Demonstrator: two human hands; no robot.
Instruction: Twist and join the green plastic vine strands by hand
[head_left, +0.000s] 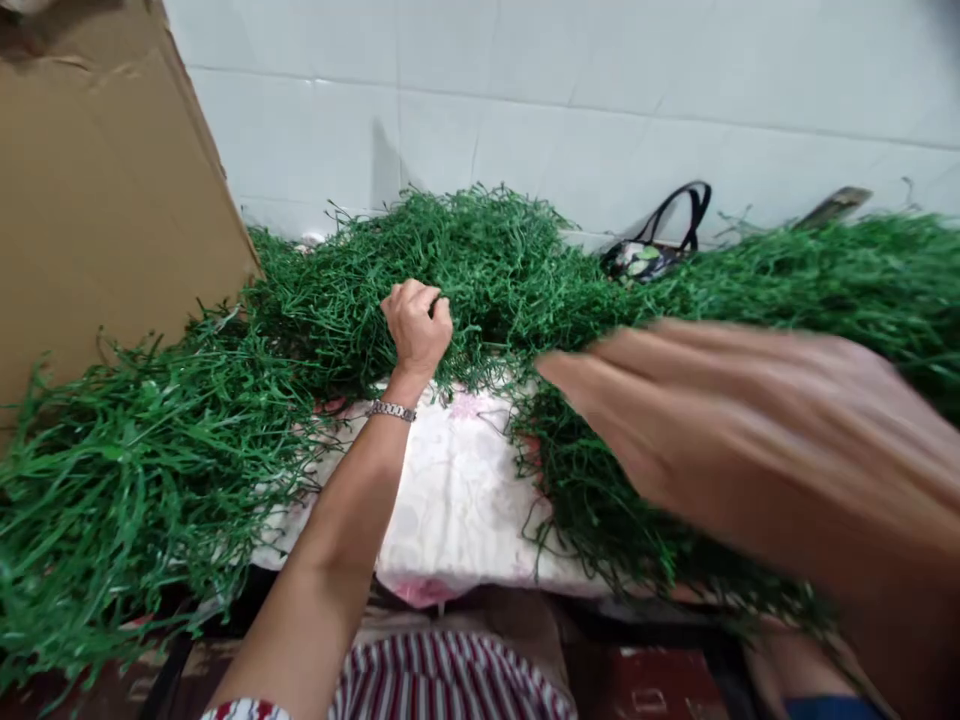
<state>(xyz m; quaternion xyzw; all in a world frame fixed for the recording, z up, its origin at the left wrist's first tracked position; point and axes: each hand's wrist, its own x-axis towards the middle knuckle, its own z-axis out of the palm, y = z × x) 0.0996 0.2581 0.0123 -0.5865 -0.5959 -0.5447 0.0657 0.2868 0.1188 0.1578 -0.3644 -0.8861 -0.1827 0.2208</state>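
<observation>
A large heap of thin green plastic-looking strands lies along the back of a white, pink-flowered cloth. My left hand, with a metal bracelet on its wrist, is at the near edge of this heap; its fingers are curled into the strands, and what they grip is hidden. My right hand looms large and blurred over the heap at the right, close to the camera. Its fingers point left and its fingertips are smeared by motion.
A big cardboard box stands at the left. More green strands lie at the near left. A dark bag with black handles rests against the white tiled wall.
</observation>
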